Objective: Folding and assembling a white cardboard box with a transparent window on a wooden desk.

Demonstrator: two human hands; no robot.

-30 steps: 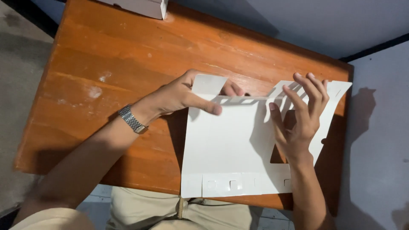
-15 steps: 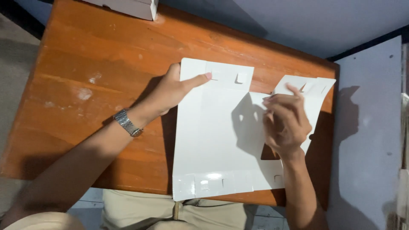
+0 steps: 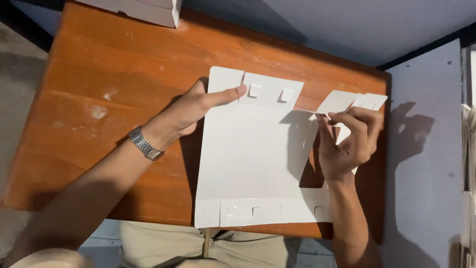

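Observation:
A flat white die-cut cardboard sheet (image 3: 248, 159) with slotted tabs along its near and far edges lies on the orange wooden table (image 3: 109, 99). My left hand (image 3: 193, 111), with a metal watch on its wrist, pinches the sheet's far left edge, thumb on top. My right hand (image 3: 349, 141) grips the sheet's right side panel (image 3: 349, 101) between fingers and thumb and lifts it off the table.
A white box (image 3: 144, 11) sits at the table's far edge. A grey wall runs along the far and right sides, close to the table's right edge. My lap in beige trousers shows below the near edge.
The far flap that was folded up a second ago now lies flat. My right hand went from spread fingers to a pinch on the right panel, which now stands raised.

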